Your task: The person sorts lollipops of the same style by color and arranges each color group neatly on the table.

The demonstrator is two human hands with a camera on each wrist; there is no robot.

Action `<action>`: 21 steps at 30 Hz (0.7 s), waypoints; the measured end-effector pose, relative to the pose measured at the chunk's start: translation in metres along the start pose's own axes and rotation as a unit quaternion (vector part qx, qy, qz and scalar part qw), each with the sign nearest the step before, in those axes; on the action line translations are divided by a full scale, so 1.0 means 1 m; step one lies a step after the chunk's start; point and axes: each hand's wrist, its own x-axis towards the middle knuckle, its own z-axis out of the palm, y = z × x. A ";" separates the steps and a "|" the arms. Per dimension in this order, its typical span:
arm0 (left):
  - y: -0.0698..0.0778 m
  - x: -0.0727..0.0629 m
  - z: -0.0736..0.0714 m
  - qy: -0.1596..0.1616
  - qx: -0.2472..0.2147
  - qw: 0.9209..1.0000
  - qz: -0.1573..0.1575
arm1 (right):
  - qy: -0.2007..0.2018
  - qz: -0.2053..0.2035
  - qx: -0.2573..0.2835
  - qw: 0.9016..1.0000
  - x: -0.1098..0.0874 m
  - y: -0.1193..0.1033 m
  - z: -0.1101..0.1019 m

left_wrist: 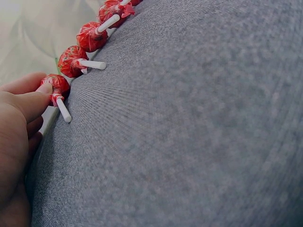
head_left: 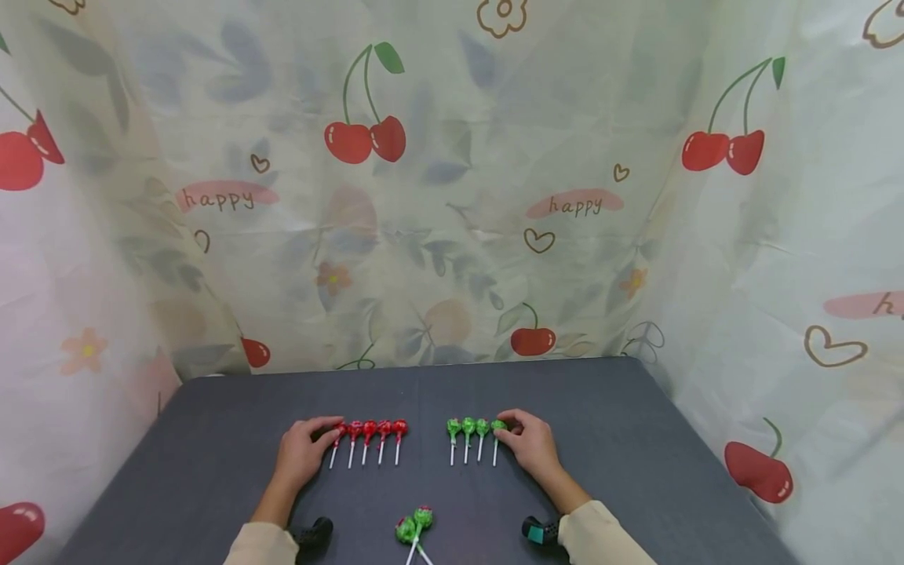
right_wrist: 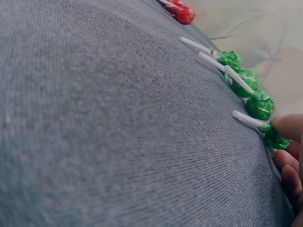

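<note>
My left hand point(head_left: 300, 455) pinches the head of the leftmost red lollipop point(left_wrist: 58, 84) between thumb and fingers. Several other red lollipops point(head_left: 369, 430) lie beside it in a row, white sticks pointing toward me. On the right, my right hand point(head_left: 533, 449) has thumb and fingers around the wrapped head of a green lollipop point(right_wrist: 276, 139), the rightmost of its row. More green lollipops point(head_left: 468, 427) lie just left of it, sticks also toward me. A gap separates the red row from the green one.
Two more green lollipops point(head_left: 423, 518) lie with crossed sticks at the front middle of the dark grey table point(head_left: 395, 396). A dark wrist device point(head_left: 541, 531) shows by the right sleeve. Curtains point(head_left: 438, 298) with cherry prints hang behind and at both sides.
</note>
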 end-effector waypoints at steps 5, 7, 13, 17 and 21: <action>-0.002 -0.001 0.000 0.000 0.000 1.000 0.001 | -0.005 0.001 -0.001 1.000 -0.001 0.000 0.001; -0.002 -0.001 0.001 -0.002 -0.001 1.000 -0.001 | -0.006 0.001 0.000 1.000 -0.001 0.000 0.001; -0.003 -0.001 0.000 -0.006 -0.002 1.000 -0.007 | -0.005 -0.001 -0.002 1.000 -0.001 -0.001 0.000; -0.002 0.000 0.000 -0.008 -0.001 1.000 -0.012 | -0.003 -0.002 -0.007 1.000 -0.001 -0.001 0.000; -0.002 0.000 0.000 -0.010 -0.002 1.000 -0.018 | -0.004 0.003 0.000 1.000 0.000 0.000 0.000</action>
